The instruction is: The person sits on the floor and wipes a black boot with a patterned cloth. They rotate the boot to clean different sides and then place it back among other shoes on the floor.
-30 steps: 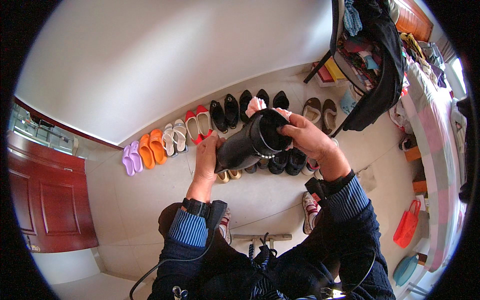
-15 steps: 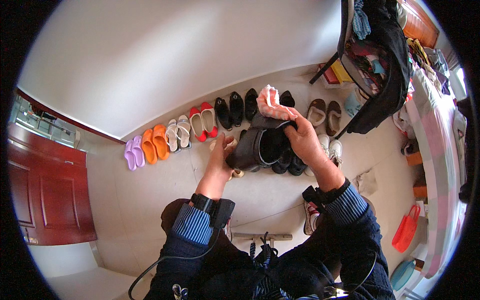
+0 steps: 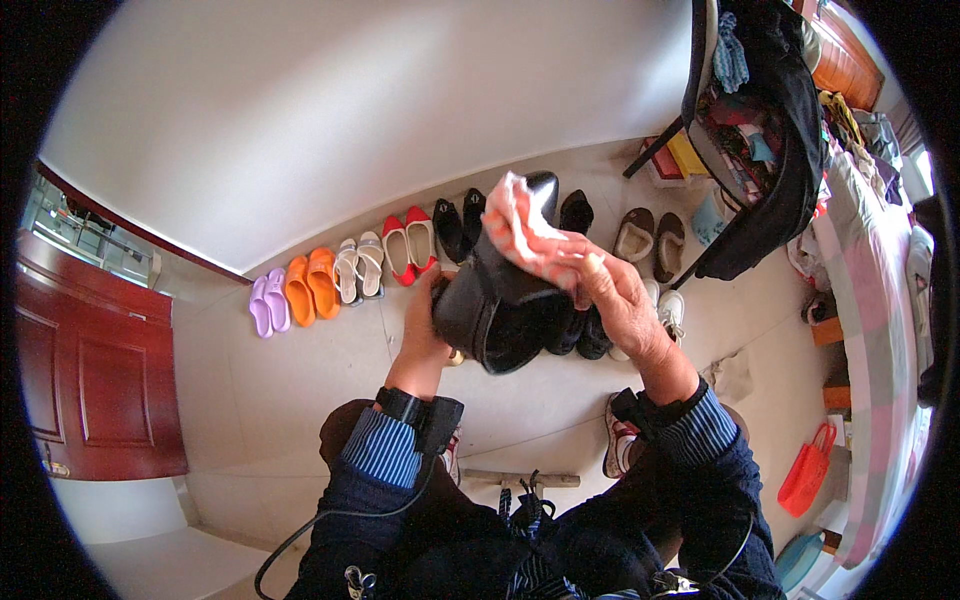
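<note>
A black leather boot point(image 3: 468, 310) is held up in front of me, its dark opening turned toward me. My left hand point(image 3: 424, 330) grips it from the left side, fingers partly hidden behind it. In my right hand point(image 3: 622, 300) is a pink-and-white cloth point(image 3: 515, 232), pinched between thumb and fingers and draped over the boot's upper part. The cloth covers some of the leather there. Behind and below the boot, black shoes point(image 3: 592, 335) on the floor are partly hidden.
Along the wall stand purple clogs point(image 3: 269, 302), orange slippers point(image 3: 312, 287), sandals point(image 3: 358, 268), red-trimmed flats point(image 3: 409, 244) and brown shoes point(image 3: 652, 243). White sneakers point(image 3: 671, 312) stand nearer. A black chair-like frame point(image 3: 765, 215) holds clothes. A red bag point(image 3: 806, 470) lies beside the bed point(image 3: 868, 330).
The boot has tilted and come slightly nearer and left, showing more of its opening. The cloth has spread over the boot as my right hand moved slightly down and right.
</note>
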`<state>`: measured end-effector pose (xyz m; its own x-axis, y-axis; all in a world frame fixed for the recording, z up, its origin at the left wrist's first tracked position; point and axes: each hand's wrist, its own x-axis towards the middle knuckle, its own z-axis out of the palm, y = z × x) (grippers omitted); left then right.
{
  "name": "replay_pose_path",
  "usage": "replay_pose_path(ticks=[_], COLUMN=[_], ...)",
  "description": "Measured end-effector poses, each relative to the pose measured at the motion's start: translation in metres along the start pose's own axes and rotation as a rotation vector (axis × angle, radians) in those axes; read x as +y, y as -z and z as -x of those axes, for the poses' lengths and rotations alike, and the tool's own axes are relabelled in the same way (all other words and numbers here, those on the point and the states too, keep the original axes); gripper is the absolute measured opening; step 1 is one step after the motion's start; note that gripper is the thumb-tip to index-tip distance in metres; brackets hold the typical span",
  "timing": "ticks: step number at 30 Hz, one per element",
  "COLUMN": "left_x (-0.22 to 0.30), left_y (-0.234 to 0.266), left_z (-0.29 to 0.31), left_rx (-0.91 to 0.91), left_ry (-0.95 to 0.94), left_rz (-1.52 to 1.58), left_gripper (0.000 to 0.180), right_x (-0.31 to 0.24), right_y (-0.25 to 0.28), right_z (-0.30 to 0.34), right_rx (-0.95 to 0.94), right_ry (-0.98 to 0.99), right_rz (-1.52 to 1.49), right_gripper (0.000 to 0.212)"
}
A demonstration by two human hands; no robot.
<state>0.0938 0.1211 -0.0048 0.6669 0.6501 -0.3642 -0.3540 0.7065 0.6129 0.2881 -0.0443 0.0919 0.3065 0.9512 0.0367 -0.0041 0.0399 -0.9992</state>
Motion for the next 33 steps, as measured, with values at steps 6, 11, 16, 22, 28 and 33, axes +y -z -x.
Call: replay_pose_path(ticks=[6,11,16,22,28,33], left_x=[0.006,0.000,-0.015,-0.017,-0.010,-0.005], left_y=[-0.024,-0.027,-0.010,0.002,-0.016,-0.011], left_z=[0.019,0.023,-0.001,-0.009,0.000,-0.003], left_rx=[0.065,0.026,0.075,0.105,0.062,-0.005], left_ry=[-0.031,-0.012,-0.052,-0.096,-0.116,-0.357], left_rz=[-0.138,-0.233,-0.154,-0.500,-0.555,-0.850], left_gripper=[0.041,0.041,0.035,0.047,0.047,0.047], right_x=[0.020,0.016,-0.002,0.006,0.003,0.007], right_y=[0.014,0.031,-0.006,0.012,0.026,-0.011], right_z=[-0.012,-0.024,0.000,-0.010,-0.015,0.001], right_rx=[0.219,0.630,-0.079,-0.073,0.267,-0.219], right_ry=[0.513,0.307,0.435,0.591,0.458,0.627], right_rz=[0.744,0.694,0.426,0.779,0.912,0.658], right_gripper=[0.024,0.019,0.019,0.029,0.022,0.021])
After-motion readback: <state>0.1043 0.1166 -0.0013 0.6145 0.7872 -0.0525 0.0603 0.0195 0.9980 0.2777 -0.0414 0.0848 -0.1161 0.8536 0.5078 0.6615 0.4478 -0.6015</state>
